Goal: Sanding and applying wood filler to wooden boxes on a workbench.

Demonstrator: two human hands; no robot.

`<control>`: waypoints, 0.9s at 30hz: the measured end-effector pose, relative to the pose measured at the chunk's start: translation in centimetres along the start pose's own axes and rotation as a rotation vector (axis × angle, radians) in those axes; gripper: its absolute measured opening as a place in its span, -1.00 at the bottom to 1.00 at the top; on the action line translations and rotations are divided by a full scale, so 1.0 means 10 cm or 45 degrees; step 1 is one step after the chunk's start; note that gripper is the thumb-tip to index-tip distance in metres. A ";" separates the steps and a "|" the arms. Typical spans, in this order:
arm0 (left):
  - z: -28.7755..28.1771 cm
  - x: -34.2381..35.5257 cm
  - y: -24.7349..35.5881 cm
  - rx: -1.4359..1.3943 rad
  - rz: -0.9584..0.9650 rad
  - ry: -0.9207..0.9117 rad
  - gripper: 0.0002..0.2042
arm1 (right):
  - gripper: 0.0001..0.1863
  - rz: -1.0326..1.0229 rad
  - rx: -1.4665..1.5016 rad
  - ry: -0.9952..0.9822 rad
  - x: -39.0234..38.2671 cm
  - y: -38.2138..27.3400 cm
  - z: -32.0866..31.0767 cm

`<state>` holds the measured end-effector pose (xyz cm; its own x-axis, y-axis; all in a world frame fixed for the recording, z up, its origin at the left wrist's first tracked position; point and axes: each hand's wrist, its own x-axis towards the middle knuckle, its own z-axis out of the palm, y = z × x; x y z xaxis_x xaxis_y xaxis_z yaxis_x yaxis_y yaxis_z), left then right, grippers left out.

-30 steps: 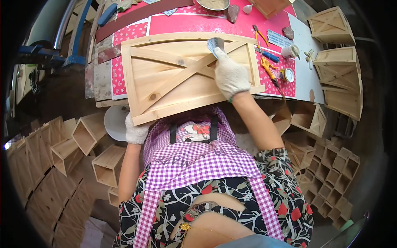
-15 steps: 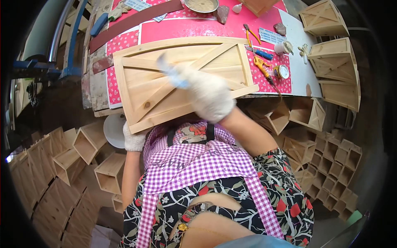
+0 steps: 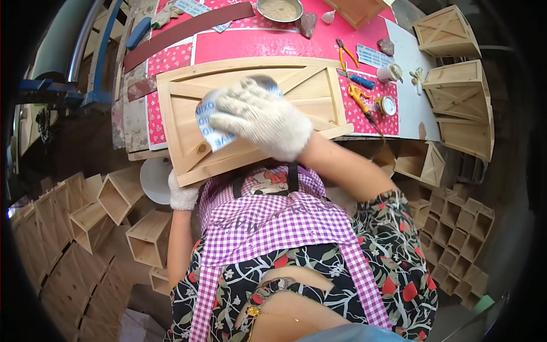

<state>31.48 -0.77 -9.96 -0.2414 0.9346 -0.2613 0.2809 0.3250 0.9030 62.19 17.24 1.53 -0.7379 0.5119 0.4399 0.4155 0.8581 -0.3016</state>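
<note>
A light wooden panel (image 3: 185,134) with a slightly arched top and a crossed brace lies at the table's near edge, reaching out over it. My right hand (image 3: 263,118), in a white knit glove, presses a sheet of printed-backed abrasive paper (image 3: 211,132) onto the panel's middle, fingers over the sheet. My left hand (image 3: 183,195), also gloved, grips the panel's near left corner from below; its fingertips are hidden under the wood. My checked purple apron (image 3: 268,228) is just below the panel.
Pink-covered table (image 3: 239,45) with pliers (image 3: 347,51), yellow-handled tool (image 3: 359,100), tins (image 3: 385,105), stones (image 3: 307,24) and a metal bowl (image 3: 279,8). Wooden crates stand at right (image 3: 456,91) and below on both sides (image 3: 145,238). A blue metal frame (image 3: 97,91) is at left.
My right hand has moved left from the panel's upper right to its middle, and more of the abrasive sheet shows beneath it. The panel appears slightly lower left in view.
</note>
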 end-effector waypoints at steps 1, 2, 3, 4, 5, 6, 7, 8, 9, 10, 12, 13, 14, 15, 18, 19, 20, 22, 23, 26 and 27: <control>0.02 -0.01 0.01 -0.001 0.001 -0.004 -0.32 | -0.55 -0.048 -0.040 -0.049 0.01 0.19 0.15; 0.03 -0.02 0.02 -0.094 -0.046 0.002 -0.33 | -0.54 -0.014 -0.040 -0.114 -0.06 0.42 0.25; 0.03 -0.01 0.03 -0.189 -0.091 0.010 -0.33 | -0.56 0.095 0.029 -0.342 -0.12 0.63 0.21; 0.04 -0.01 0.09 -0.192 -0.090 0.014 -0.33 | -0.57 0.172 -0.071 -0.363 -0.25 0.80 0.12; 0.09 0.01 0.20 -0.094 -0.013 -0.003 -0.33 | -0.57 0.156 -0.095 -0.278 -0.51 1.06 0.15; 0.12 0.00 0.25 -0.002 0.055 -0.008 -0.33 | -0.52 0.269 -0.115 -0.417 -0.65 1.12 -0.07; 0.08 -0.03 0.19 0.005 0.043 0.009 -0.33 | -0.53 0.501 -0.174 -0.712 -0.69 1.18 -0.24; 0.05 -0.02 0.07 -0.555 -0.175 -0.047 -0.45 | -0.59 0.702 -0.180 -0.613 -0.94 1.37 -0.26; 0.01 -0.04 -0.02 -1.117 -0.389 -0.077 -0.55 | -0.59 0.943 -0.278 -0.707 -0.90 1.36 -0.46; 0.04 -0.07 -0.04 -0.677 -0.246 -0.025 -0.58 | -0.54 1.091 -0.344 -0.650 -1.00 1.41 -0.58; 0.11 -0.05 0.06 -0.595 -0.211 -0.057 -0.57 | -0.48 1.128 -0.453 -0.553 -1.09 1.48 -0.71; 0.12 -0.02 0.13 -0.502 -0.180 -0.117 -0.56 | -0.41 1.192 -0.560 -0.447 -1.08 1.49 -0.70; 0.10 0.00 0.19 -0.660 -0.310 -0.089 -0.54 | -0.41 1.191 -0.545 -0.448 -1.03 1.42 -0.61; 0.11 0.01 0.22 -0.659 -0.307 -0.084 -0.54 | -0.41 1.214 -0.395 -0.438 -0.89 1.38 -0.47; 0.14 -0.01 0.27 -0.537 -0.210 -0.103 -0.43 | -0.51 0.801 -0.093 -0.082 -0.61 1.02 0.17; 0.15 0.03 0.25 -0.539 -0.201 -0.080 -0.43 | -0.52 0.705 0.060 -0.219 -0.34 0.68 0.19; 0.13 0.00 0.23 -0.412 -0.125 -0.098 -0.44 | -0.55 0.547 0.196 -0.396 -0.05 0.34 0.15; 0.09 -0.07 0.27 -0.171 -0.039 -0.123 -0.46 | -0.50 0.257 0.288 -0.241 0.28 -0.14 0.21; 0.09 -0.05 0.34 -0.093 -0.007 -0.144 -0.45 | -0.50 0.244 0.283 -0.238 0.49 -0.18 0.16; 0.06 -0.02 0.41 0.353 0.089 -0.180 -0.44 | -0.43 -0.143 0.016 -0.017 0.81 -0.07 0.22; 0.12 0.02 0.40 -0.038 0.024 -0.155 -0.44 | -0.47 -0.094 -0.102 -0.081 0.82 0.08 0.39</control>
<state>33.72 0.85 -6.84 -0.1213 0.9516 -0.2824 0.2559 0.3049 0.9174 54.42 21.94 1.57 -0.7994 0.4457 0.4029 0.3980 0.8952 -0.2005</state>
